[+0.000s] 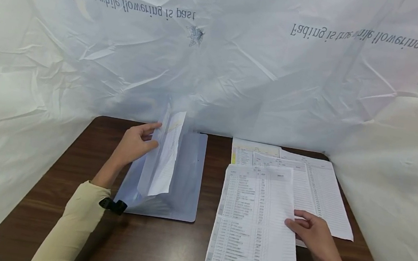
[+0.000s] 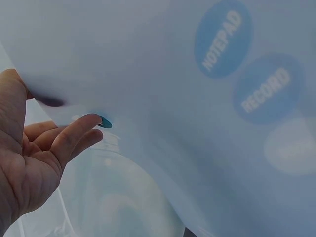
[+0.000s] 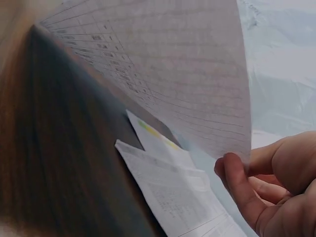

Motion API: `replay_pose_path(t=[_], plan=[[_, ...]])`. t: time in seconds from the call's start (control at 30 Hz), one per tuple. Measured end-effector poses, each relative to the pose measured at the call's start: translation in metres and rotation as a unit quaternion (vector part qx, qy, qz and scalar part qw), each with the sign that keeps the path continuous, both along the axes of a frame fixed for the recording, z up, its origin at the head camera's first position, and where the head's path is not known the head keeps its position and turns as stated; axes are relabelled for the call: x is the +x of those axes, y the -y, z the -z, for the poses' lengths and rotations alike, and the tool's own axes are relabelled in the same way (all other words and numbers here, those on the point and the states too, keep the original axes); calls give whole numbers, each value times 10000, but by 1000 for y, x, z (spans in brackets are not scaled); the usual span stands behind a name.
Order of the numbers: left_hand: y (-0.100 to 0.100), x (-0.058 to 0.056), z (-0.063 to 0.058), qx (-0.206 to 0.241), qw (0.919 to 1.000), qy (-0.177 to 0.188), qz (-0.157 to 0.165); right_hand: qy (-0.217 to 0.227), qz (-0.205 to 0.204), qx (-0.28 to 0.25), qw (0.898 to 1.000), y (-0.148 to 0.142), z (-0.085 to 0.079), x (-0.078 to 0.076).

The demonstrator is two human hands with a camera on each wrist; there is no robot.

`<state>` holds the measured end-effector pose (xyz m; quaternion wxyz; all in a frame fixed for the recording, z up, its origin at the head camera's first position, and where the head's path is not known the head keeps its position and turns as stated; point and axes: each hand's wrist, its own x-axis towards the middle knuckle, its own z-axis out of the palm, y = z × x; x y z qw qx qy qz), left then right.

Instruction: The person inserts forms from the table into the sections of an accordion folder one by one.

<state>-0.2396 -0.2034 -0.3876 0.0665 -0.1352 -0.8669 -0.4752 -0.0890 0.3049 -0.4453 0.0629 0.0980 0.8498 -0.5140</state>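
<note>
Nearest, at the bottom of the head view, the dark wooden table (image 1: 147, 249) runs beneath a printed sheet (image 1: 255, 227), which is raised at the right side, where the right hand (image 1: 313, 237) pinches its edge, fingers closed against the thumb with only the paper between. To the left, a pale yellow sleeve (image 1: 74, 223) ends by a black wristband (image 1: 113, 206). Beyond it, the left hand (image 1: 134, 143) holds the lifted cover of a translucent bluish folder (image 1: 189, 180), fingers partly bent and slightly parted around the edge; blue ovals on the cover read NOTEPAD and RECORD. The folder's base lies flat on the table, and a white printed paper (image 1: 168, 156) stands tilted beside the raised cover. At the far right of the table, other printed papers (image 1: 330, 193) overlap, one with a yellow strip. Behind everything hangs wrinkled white sheeting (image 1: 216, 74) with upside-down lettering.
</note>
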Motion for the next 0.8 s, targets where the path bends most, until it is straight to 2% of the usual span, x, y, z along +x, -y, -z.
replay_pose_path(t=[0.2, 0.4, 0.63, 0.8], plan=[[-1, -1, 0, 4, 10000, 25, 10, -170, 205, 254, 9993, -1, -11, -7], [-1, 0, -1, 17, 10000, 29, -6, -386, 351, 218, 9984, -1, -25, -18], [1, 2, -2, 90, 9999, 50, 38, -787, 225, 202, 9964, 2, -38, -34], [2, 0, -1, 48, 9999, -105, 43, -884, 181, 131, 9958, 10, -47, -47]])
